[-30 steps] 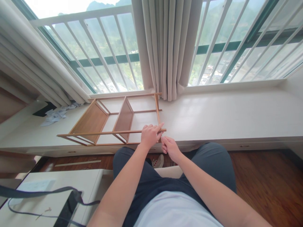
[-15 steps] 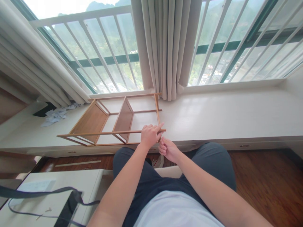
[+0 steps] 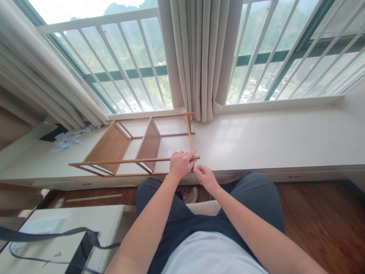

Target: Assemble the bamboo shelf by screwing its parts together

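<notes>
Nearest to me, at the lower left, I see a white table (image 3: 85, 217) with a dark strap (image 3: 57, 232) draped across it and what looks like a small screw (image 3: 58, 254) lying on it, though it is too small to be sure. Beyond my knees, my left hand (image 3: 180, 164) lies over the near right corner of the wooden shelf frame (image 3: 137, 146), fingers curled around the near rail with the forefinger stretched right along it. Just beside it, my right hand (image 3: 205, 177) has thumb and fingers pinched together at that same corner; I cannot tell what, if anything, is between them. The frame lies on its side on the white window ledge (image 3: 270, 140), left of centre, its far edge close to the window. Farther left on the ledge sits some crumpled paper (image 3: 68, 137). Behind hang beige curtains (image 3: 202, 57) and white window bars (image 3: 119, 64).
</notes>
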{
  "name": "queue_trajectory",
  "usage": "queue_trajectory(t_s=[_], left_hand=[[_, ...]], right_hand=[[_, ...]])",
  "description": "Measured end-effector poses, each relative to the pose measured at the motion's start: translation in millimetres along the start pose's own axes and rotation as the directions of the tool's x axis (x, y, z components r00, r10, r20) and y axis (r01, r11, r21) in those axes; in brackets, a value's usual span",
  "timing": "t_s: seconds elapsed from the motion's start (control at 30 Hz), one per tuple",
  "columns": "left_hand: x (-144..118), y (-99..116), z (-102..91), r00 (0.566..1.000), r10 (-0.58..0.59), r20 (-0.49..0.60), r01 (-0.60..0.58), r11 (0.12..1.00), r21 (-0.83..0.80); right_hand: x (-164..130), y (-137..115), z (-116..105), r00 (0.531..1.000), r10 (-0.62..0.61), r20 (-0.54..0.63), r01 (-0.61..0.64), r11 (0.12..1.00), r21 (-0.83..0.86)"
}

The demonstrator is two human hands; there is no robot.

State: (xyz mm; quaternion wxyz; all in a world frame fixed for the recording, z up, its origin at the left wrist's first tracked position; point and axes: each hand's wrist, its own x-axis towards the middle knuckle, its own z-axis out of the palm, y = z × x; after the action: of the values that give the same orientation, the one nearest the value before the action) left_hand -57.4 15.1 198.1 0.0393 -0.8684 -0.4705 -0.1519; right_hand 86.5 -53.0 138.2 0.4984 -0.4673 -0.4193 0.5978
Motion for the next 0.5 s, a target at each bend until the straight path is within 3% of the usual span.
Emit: queue_trajectory(t_s=[0.2,0.37,0.5], left_hand=[[1.0,0.8,-1.3,1.000,-0.002,0.006,0.002,1.000,0.009],[0.7,1.1,-1.5,1.000,-0.001,-0.002,0.001,1.000,0.005],[1.1,1.4,-2.4,1.000,0.000,0.004,0.000,1.000,0.006]], right_hand=[[-6.1,-4.7,-3.2,0.971,-0.216,-0.100,0.164,0.913,-0.372],[-6.4,-6.5,-5.4,0.959,-0.240,-0.152,0.143,0.869,-0.474],[-5.8,-5.2,-6.2,0.951,-0.283,-0.126,0.171,0.817,-0.550]])
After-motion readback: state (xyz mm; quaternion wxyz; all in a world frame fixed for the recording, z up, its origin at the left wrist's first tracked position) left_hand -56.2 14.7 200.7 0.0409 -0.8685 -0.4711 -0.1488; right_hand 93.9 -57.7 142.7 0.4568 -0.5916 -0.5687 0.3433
